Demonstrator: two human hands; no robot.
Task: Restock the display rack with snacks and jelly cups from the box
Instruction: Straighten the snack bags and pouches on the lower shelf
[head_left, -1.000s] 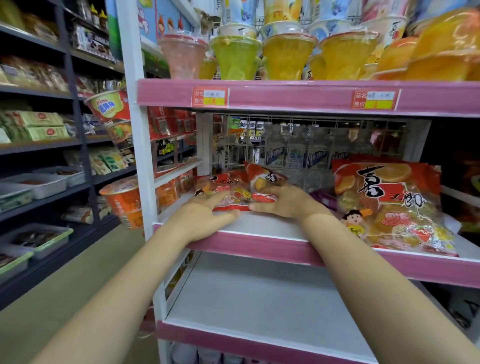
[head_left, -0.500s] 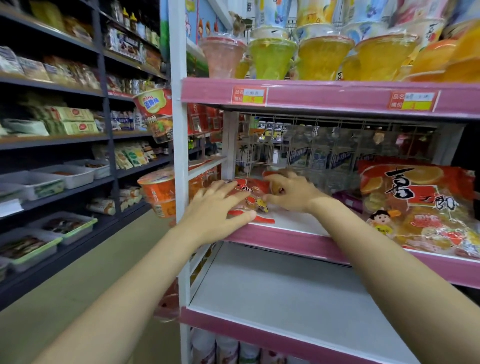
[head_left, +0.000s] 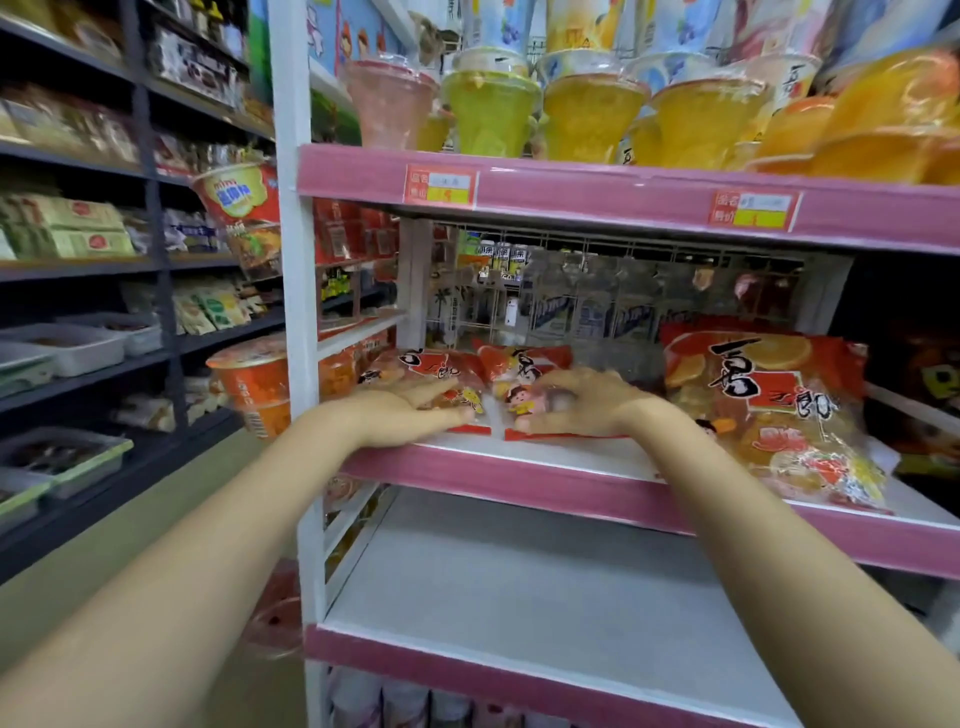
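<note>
Two small red snack bags lie side by side at the left of the pink display rack's middle shelf (head_left: 519, 488). My left hand (head_left: 410, 415) rests flat, fingers straight, on the left small bag (head_left: 431, 364). My right hand (head_left: 587, 402) has its fingers curled over the front of the right small bag (head_left: 524, 358). A large red and orange snack bag (head_left: 763, 395) leans at the right of the same shelf. Jelly cups (head_left: 488, 114) in pink, green, yellow and orange fill the top shelf. The box is out of view.
Below my arms is a white lower shelf (head_left: 519, 582) with a pink front edge. Dark store shelving (head_left: 156, 270) with packets and trays lines the aisle to the left. Instant noodle cups (head_left: 249, 384) hang on the rack's left side. A wire grid backs the middle shelf.
The two small bags, bunched together before, now lie apart side by side. My left hand slid onto the left bag and my right hand stayed on the right one. The view moved closer.
</note>
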